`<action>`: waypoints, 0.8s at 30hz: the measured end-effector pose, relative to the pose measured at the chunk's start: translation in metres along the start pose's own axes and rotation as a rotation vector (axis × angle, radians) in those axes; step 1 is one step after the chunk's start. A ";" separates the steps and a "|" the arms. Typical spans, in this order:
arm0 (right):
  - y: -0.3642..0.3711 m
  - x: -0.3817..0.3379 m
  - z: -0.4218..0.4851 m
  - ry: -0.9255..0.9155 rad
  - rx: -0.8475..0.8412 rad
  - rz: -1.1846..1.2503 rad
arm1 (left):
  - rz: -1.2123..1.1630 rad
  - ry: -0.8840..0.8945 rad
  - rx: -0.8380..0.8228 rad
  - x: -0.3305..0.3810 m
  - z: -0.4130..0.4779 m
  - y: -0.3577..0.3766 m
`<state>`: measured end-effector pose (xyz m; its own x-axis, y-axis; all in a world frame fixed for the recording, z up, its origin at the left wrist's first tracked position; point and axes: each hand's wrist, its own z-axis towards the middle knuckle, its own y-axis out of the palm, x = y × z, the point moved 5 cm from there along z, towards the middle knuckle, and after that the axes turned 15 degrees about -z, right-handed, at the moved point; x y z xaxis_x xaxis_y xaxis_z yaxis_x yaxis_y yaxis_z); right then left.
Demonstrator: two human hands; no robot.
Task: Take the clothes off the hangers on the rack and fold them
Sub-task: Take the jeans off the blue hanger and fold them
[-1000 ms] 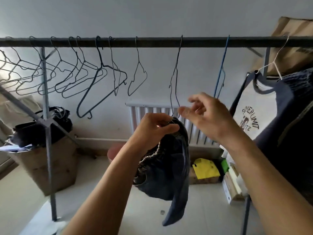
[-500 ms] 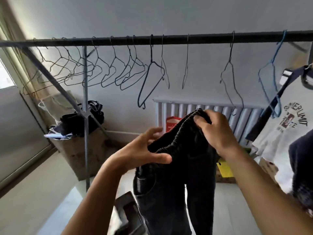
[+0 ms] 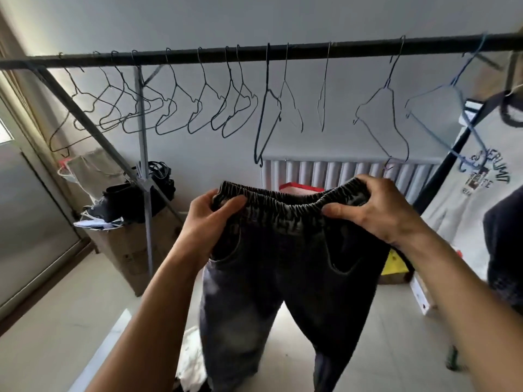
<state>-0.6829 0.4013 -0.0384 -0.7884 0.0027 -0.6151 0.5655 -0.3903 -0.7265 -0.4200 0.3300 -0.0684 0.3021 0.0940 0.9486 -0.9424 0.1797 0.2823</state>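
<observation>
Dark washed jeans (image 3: 285, 267) with an elastic waistband hang spread out in front of me, legs dangling down. My left hand (image 3: 209, 219) grips the waistband's left end and my right hand (image 3: 373, 207) grips its right end. Above runs the black rack bar (image 3: 254, 53), carrying several bare wire hangers (image 3: 175, 108) and a blue hanger (image 3: 441, 114). At the far right a white printed shirt (image 3: 464, 199) with dark trim still hangs on a hanger, with a dark garment (image 3: 506, 250) beside it.
A grey rack post (image 3: 144, 165) stands left of the jeans, with a cardboard box (image 3: 127, 250) holding dark items behind it. A white radiator (image 3: 339, 172) lines the wall. White cloth (image 3: 192, 360) lies low in front. Yellow and white boxes (image 3: 396, 267) sit on the floor at right.
The jeans went from a bunched bundle in my left hand to held open by the waistband with both hands. My view has swung left along the rack.
</observation>
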 end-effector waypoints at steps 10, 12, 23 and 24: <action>0.020 -0.002 -0.008 0.199 0.282 -0.121 | 0.387 0.142 0.373 -0.004 -0.016 0.017; 0.025 -0.008 -0.010 0.178 0.325 -0.057 | 0.424 0.175 0.407 -0.003 -0.027 0.032; 0.048 -0.035 -0.014 0.008 0.098 0.407 | 0.331 0.245 0.169 -0.016 -0.041 0.089; 0.049 -0.036 -0.014 -0.008 0.043 0.462 | 0.319 0.239 0.148 -0.015 -0.041 0.090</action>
<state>-0.6237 0.3948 -0.0557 -0.4578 -0.1873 -0.8691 0.8477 -0.3865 -0.3632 -0.5037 0.3848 -0.0626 0.0006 0.3497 0.9369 -0.9993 -0.0360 0.0140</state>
